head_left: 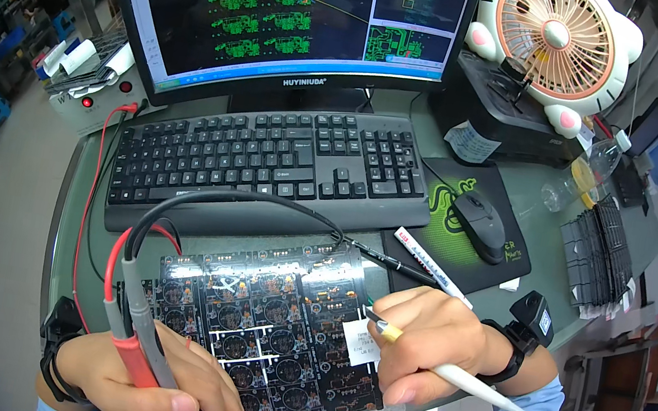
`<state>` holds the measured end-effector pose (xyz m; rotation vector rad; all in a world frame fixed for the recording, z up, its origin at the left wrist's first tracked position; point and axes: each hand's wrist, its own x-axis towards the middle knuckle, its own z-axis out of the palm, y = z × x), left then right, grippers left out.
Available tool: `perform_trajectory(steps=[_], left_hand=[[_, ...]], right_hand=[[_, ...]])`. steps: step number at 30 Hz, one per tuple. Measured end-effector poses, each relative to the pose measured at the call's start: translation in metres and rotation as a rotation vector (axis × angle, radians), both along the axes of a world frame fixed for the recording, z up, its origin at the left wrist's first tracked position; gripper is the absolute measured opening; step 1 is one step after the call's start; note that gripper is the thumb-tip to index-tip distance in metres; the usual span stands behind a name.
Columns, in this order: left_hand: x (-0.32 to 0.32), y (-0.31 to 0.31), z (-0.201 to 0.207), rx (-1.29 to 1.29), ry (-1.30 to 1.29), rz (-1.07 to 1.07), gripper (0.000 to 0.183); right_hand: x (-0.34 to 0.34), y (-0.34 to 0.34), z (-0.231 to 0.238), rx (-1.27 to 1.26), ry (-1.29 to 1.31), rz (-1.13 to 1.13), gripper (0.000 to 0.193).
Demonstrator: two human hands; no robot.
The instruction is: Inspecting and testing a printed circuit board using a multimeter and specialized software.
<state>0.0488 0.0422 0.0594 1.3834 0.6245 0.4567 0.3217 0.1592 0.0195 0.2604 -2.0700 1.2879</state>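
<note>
A dark panel of circuit boards (pixel 317 371), with many repeated round sections, lies on the desk in front of me. My left hand (pixel 178 386) is closed around a red test probe (pixel 136 358) and a grey-black test probe (pixel 154 340), resting over the panel's lower left; their tips are not clearly visible. My right hand (pixel 432 343) grips a slim white tapered pen-like tool (pixel 481 388) with a yellow band and dark end, near the panel's right edge. Beside those fingers, a small white label (pixel 360 343) lies on the panel.
Behind the panel sit a black keyboard (pixel 266 161) and a monitor (pixel 294 6) with green board drawings. To the right are a mouse (pixel 480 223) on its mat (pixel 447 257), a white marker (pixel 433 265), a fan (pixel 557 34) and stacked dark boards (pixel 597 257). A red cable (pixel 90 199) runs along the left.
</note>
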Motion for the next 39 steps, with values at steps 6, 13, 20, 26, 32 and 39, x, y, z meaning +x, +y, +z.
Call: perform_trajectory(steps=[6, 13, 20, 26, 32, 39], left_hand=[[0.006, 0.006, -0.008, 0.063, -0.104, -0.023, 0.037], [0.008, -0.002, -0.006, 0.065, -0.071, 0.069, 0.036], [0.008, -0.007, 0.009, 0.053, 0.028, 0.081, 0.038], [-0.016, -0.04, -0.004, -0.267, -0.472, 0.474, 0.032], [-0.067, -0.039, -0.022, -0.098, -0.184, 1.01, 0.025], [-0.049, -0.044, -0.043, -0.301, 0.064, 0.921, 0.027]], right_hand=[[0.011, 0.015, 0.011, 0.03, -0.047, -0.047, 0.018], [0.018, 0.04, 0.025, -0.201, -0.366, -0.6, 0.024], [0.003, 0.089, -0.024, 0.582, -0.449, -0.84, 0.012], [-0.003, 0.08, -0.027, 0.919, -0.448, -0.794, 0.01], [0.022, 0.067, -0.026, 0.65, -0.308, -0.897, 0.014], [0.012, 0.049, 0.003, 0.571, -0.244, -0.847, 0.014]])
